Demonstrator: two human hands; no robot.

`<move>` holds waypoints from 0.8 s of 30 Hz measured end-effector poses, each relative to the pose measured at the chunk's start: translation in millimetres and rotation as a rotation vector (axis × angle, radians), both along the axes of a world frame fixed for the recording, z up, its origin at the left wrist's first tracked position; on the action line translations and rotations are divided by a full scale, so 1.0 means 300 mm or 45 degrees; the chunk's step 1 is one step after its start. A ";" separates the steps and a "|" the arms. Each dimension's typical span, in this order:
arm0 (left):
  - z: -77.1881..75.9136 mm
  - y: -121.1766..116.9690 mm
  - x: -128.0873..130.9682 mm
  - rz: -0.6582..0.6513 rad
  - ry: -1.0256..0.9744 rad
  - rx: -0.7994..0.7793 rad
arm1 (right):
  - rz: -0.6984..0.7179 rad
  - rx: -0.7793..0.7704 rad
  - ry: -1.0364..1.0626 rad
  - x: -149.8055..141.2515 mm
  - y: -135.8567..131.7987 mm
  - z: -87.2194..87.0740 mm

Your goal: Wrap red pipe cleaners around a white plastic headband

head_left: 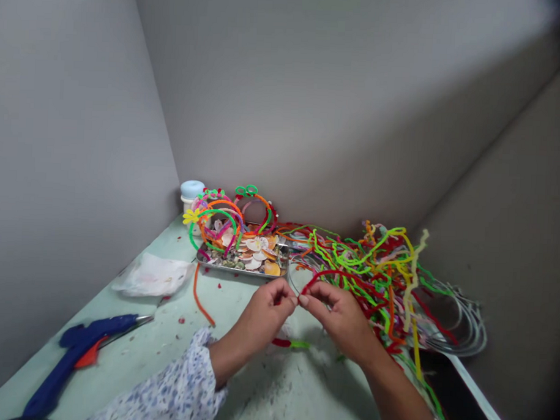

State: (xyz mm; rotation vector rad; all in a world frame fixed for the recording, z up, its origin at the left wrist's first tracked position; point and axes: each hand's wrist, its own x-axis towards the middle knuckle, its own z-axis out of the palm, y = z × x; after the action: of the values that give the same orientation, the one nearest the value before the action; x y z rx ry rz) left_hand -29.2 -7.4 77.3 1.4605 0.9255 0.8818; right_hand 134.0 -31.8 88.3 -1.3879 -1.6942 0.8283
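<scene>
My left hand (pixel 270 311) and my right hand (pixel 338 313) meet in front of me, fingertips pinched together. Between them is the end of a red pipe cleaner (pixel 321 274), which arches up and away to the right over the pile. A thin silvery wire (pixel 290 273) curves close behind my fingertips; whether I also hold it I cannot tell. Below my hands, a red and green pipe cleaner piece (pixel 298 344) shows, partly hidden by my left wrist.
A metal tray (pixel 241 273) holds shells and pipe-cleaner headbands (pixel 220 211). Loose pipe cleaners (pixel 361 256) and coiled wire (pixel 475 333) are heaped at right. On the left lie a blue glue gun (pixel 87 338), a white plastic packet (pixel 153 275) and an orange pipe cleaner (pixel 200 302). Behind stands a blue-lidded container (pixel 192 190).
</scene>
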 end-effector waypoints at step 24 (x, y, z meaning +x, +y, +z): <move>0.016 -0.019 0.002 -0.027 0.109 0.048 | 0.072 -0.342 0.360 -0.006 0.004 0.024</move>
State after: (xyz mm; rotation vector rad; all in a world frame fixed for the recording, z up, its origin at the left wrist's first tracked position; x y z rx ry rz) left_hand -28.5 -13.2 82.0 1.5480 0.9591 0.8300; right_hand 132.2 -30.5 95.5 -1.3266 -1.4484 1.2584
